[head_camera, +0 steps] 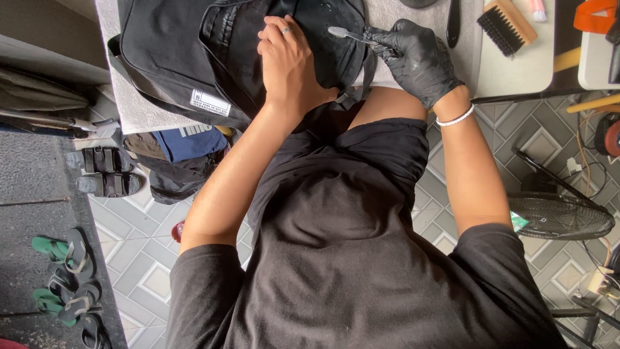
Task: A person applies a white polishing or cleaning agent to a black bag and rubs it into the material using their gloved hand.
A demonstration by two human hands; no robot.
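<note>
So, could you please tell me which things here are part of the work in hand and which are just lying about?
In use:
black backpack, pressed flat by the bare left hand
toothbrush, held in the gloved right hand
grey towel under the backpack

Lying about:
wooden brush
sandals
flip-flops
floor fan

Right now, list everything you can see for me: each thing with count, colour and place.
Backpack: one, black, on the table under both hands.
Toothbrush: one, grey, head on the backpack.
Towel: one, grey, under the backpack.
Wooden brush: one, tan with black bristles, table top right.
Fan: one, black, floor at right.
Sandals: one pair, black, floor at left.
Flip-flops: several, green and grey, lower left.
Left hand: bare, ringed, pressing the backpack.
Right hand: black glove, holding the toothbrush.
</note>
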